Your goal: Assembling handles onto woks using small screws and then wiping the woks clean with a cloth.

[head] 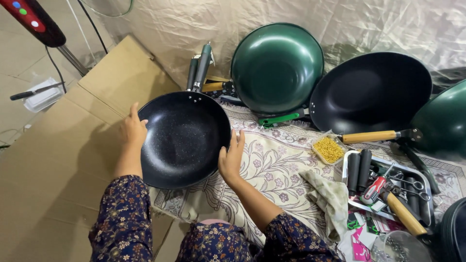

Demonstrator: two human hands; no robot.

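- Left hand (132,130) presses flat against the left rim of a black speckled frying pan (183,139), fingers spread and pointing up; it grips from the side rather than closing around anything.
- Right hand (232,156) does the same on the pan's right rim, palm against the edge, fingers straight (so the pan is clamped between the two open palms).
- That pan sits tilted toward the camera, partly over the left edge of a floral-patterned mat (276,165) and partly over flattened brown cardboard (58,160); its dark green handle (201,68) points away toward the back.
- Behind it, along the mat's far edge, a green wok (276,65) leans against a crumpled plastic sheet (194,24).
- Just right of the green one, a black wok (371,90) with a wooden handle (371,137) also leans back.
- Near the mat's right side lies a small clear tub of brass-coloured screws (328,149).
- Beside it, a metal tray (349,167) carries black handles and a red-handled screwdriver (374,189).
- A pale cloth (330,199) lies crumpled near the tray's front.
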